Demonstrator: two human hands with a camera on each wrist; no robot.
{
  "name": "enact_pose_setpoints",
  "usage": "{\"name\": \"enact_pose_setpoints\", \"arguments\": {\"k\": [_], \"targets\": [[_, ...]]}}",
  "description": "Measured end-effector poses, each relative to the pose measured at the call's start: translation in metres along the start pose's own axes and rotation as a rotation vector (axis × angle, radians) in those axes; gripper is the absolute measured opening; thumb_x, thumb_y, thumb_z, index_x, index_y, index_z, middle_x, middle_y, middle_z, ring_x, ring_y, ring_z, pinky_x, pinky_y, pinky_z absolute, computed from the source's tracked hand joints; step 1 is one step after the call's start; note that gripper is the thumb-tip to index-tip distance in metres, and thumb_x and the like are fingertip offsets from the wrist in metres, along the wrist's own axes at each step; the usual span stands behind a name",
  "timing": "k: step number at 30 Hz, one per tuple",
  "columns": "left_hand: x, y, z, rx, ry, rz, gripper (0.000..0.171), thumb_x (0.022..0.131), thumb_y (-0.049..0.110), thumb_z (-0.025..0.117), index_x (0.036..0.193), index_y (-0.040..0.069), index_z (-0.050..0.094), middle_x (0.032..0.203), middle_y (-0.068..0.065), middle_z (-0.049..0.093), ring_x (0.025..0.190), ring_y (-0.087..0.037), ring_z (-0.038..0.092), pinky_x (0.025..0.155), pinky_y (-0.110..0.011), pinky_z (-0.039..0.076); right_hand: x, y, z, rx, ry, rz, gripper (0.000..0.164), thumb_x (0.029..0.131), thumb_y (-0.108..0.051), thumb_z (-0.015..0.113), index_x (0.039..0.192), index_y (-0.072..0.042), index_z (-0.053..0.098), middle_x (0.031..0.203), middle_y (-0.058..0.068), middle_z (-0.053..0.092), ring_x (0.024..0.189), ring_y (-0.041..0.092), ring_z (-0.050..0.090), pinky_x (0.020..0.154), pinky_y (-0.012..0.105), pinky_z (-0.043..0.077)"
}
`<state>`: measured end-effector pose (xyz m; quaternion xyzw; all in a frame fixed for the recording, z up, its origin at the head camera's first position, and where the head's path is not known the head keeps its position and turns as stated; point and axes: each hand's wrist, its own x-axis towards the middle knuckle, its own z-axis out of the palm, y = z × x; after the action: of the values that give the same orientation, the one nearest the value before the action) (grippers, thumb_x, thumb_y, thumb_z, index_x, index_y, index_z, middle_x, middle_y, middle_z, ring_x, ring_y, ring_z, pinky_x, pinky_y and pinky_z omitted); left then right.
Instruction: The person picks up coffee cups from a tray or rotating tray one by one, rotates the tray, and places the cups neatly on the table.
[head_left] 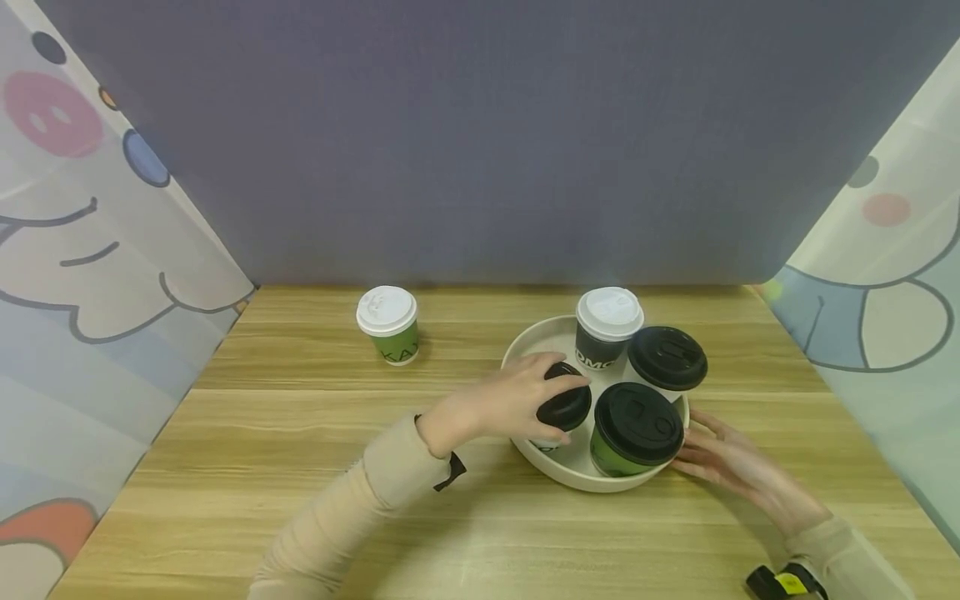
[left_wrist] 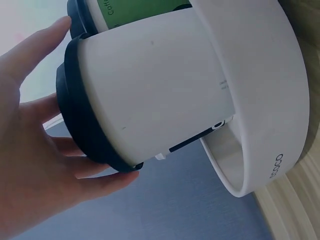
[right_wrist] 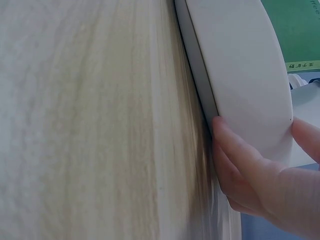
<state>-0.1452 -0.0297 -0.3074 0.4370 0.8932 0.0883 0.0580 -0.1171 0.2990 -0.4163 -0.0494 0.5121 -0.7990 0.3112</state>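
Observation:
My left hand [head_left: 517,400] grips the black lid of a white paper coffee cup [left_wrist: 155,90], thumb and fingers spread round the lid's edge. The cup stands inside a round white tray [head_left: 558,477] with a raised wall, near its left side. At the tray's right side, my right hand [head_left: 723,462] holds the wall; in the right wrist view the fingers lie along its lower edge and the thumb at its rim. Also in the tray are a green cup with a black lid [head_left: 637,425], a dark cup with a white lid [head_left: 606,327] and another black-lidded cup [head_left: 667,358].
A green cup with a white lid [head_left: 388,325] stands on the wooden table [head_left: 300,442], left of the tray towards the back. Behind the table rises a grey panel [head_left: 510,150]. Curtains with cartoon prints [head_left: 97,250] hang at both sides.

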Motion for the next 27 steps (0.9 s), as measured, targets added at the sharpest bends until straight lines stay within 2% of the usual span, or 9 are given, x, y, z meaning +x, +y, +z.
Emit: {"name": "enact_pose_setpoints", "arguments": {"k": [7, 14, 20, 27], "targets": [[0.003, 0.0, 0.003, -0.011, 0.013, -0.001, 0.069, 0.075, 0.042, 0.066, 0.135, 0.023, 0.037, 0.133, -0.014, 0.032, 0.123, -0.026, 0.032, 0.102, -0.036, 0.026, 0.0, 0.0, -0.001, 0.032, -0.021, -0.008, 0.081, 0.094, -0.005, 0.035, 0.121, -0.004, -0.041, 0.105, 0.004, 0.056, 0.099, 0.019, 0.057, 0.087, 0.033, 0.044], [0.004, -0.001, 0.004, 0.01, 0.07, 0.04, 0.065, 0.071, 0.038, 0.07, 0.128, 0.02, 0.045, 0.121, -0.012, 0.039, 0.107, -0.023, 0.043, 0.092, -0.033, 0.037, 0.0, 0.0, -0.001, 0.037, -0.026, -0.009, 0.081, 0.095, -0.006, 0.034, 0.121, -0.005, -0.042, 0.105, 0.004, 0.055, 0.098, 0.019, 0.057, 0.087, 0.033, 0.044], [0.004, -0.001, 0.001, 0.019, 0.095, 0.071, 0.063, 0.068, 0.038, 0.072, 0.123, 0.019, 0.048, 0.116, -0.013, 0.04, 0.104, -0.022, 0.042, 0.089, -0.032, 0.038, 0.0, 0.0, -0.001, 0.022, -0.015, -0.009, 0.081, 0.095, -0.007, 0.035, 0.122, -0.004, -0.041, 0.105, 0.003, 0.055, 0.098, 0.018, 0.057, 0.086, 0.033, 0.045], [0.005, -0.006, -0.008, -0.013, 0.118, 0.087, 0.061, 0.067, 0.035, 0.073, 0.12, 0.019, 0.047, 0.115, -0.012, 0.038, 0.106, -0.023, 0.04, 0.088, -0.03, 0.038, -0.001, 0.0, 0.0, 0.021, -0.02, -0.003, 0.082, 0.095, -0.007, 0.036, 0.121, -0.003, -0.041, 0.105, 0.004, 0.055, 0.099, 0.018, 0.057, 0.087, 0.033, 0.044]]}}
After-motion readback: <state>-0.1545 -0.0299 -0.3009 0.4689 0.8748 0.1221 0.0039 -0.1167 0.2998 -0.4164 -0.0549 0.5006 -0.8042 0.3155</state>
